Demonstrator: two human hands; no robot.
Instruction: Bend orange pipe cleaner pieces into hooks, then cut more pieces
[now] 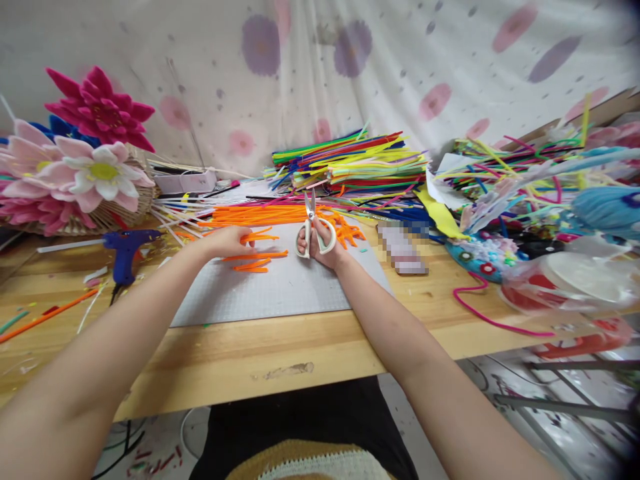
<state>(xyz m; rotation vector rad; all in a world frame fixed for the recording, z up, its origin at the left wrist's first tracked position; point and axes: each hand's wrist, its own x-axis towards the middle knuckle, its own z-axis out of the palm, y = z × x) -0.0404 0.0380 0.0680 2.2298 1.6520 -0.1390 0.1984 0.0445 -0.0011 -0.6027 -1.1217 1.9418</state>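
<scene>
My right hand (320, 243) is closed around a pair of scissors (311, 215) with white handles, held over the grey cutting mat (290, 293). Their blades point away from me and stand slightly apart. To the left, my left hand (234, 241) has its fingers curled around short orange pipe cleaner pieces (263, 235), whose ends stick out to the right. More cut orange pieces (255, 265) lie on the mat just below that hand. Behind both hands stretches a bundle of long orange pipe cleaners (260, 215). A pile of bent orange pieces (350, 231) sits right of the scissors.
A blue glue gun (125, 253) lies at the left, near pink and white fluffy flowers (103, 170). Many coloured pipe cleaners (355, 160) are stacked at the back. A blurred-out phone-like object (405, 250) rests right of the mat. Craft clutter and a clear plastic tub (575, 280) crowd the right.
</scene>
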